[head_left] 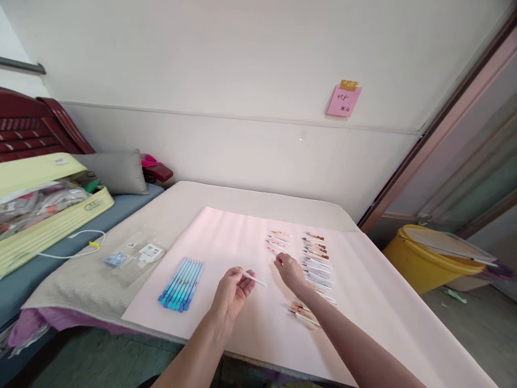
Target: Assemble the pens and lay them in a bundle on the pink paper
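My left hand [232, 293] hovers over the pale pink sheet [226, 237] on the table, its fingers pinched on a thin white pen [254, 278] that points right. My right hand [288, 269] reaches forward, fingers curled down onto a small pen part [273, 250] in a short row of such pieces. A second, longer row of pens and parts [317, 264] lies just to the right of that hand. A neat bundle of blue pens [182, 284] rests to the left of my left hand.
Clear plastic packets [135, 254] lie on the beige cloth at the left. A yellow case [48, 210] and grey pillow [117, 172] sit on the bed at left. A yellow tub [424, 261] stands on the floor at right. A pink note [343, 99] hangs on the wall.
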Available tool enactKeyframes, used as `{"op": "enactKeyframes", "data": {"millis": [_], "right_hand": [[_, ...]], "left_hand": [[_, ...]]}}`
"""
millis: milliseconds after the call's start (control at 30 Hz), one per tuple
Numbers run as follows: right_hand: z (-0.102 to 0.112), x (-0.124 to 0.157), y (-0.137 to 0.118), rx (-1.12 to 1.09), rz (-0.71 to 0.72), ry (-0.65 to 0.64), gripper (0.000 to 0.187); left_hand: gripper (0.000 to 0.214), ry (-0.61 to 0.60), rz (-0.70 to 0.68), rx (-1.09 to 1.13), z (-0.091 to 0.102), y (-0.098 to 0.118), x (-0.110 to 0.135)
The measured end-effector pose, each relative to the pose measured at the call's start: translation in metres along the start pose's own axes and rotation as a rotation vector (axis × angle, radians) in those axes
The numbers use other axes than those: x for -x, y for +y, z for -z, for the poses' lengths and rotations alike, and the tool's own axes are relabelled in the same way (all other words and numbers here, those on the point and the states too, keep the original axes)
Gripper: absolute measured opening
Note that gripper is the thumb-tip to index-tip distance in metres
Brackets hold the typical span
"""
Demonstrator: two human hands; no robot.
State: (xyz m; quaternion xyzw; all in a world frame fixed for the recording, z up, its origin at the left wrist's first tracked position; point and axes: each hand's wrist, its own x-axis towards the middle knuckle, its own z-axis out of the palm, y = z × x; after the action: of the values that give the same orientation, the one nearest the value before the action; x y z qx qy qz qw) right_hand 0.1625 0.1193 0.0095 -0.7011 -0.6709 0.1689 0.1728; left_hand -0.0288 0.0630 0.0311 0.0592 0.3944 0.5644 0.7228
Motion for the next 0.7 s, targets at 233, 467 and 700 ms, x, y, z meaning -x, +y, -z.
{"op": "enactKeyframes", "data": {"millis": [233, 467, 700], "right_hand": [[-0.029, -0.056, 0.003, 0.058, -0.165, -0.034, 0.019], [-0.031, -0.036, -0.006, -0.248, -0.150, -0.142, 0.004], [0.001, 0.046, -0.013, -0.671, -0.037, -0.226, 0.015]], "left_hand": [[0.008, -0.003, -0.026, 0.066, 0.007, 0.012, -0.007], [0.009, 0.031, -0.057, 0.103, 0.008, 0.016, -0.010], [0.012, 0.076, -0.182, 0.132, 0.012, 0.021, -0.015]]}}
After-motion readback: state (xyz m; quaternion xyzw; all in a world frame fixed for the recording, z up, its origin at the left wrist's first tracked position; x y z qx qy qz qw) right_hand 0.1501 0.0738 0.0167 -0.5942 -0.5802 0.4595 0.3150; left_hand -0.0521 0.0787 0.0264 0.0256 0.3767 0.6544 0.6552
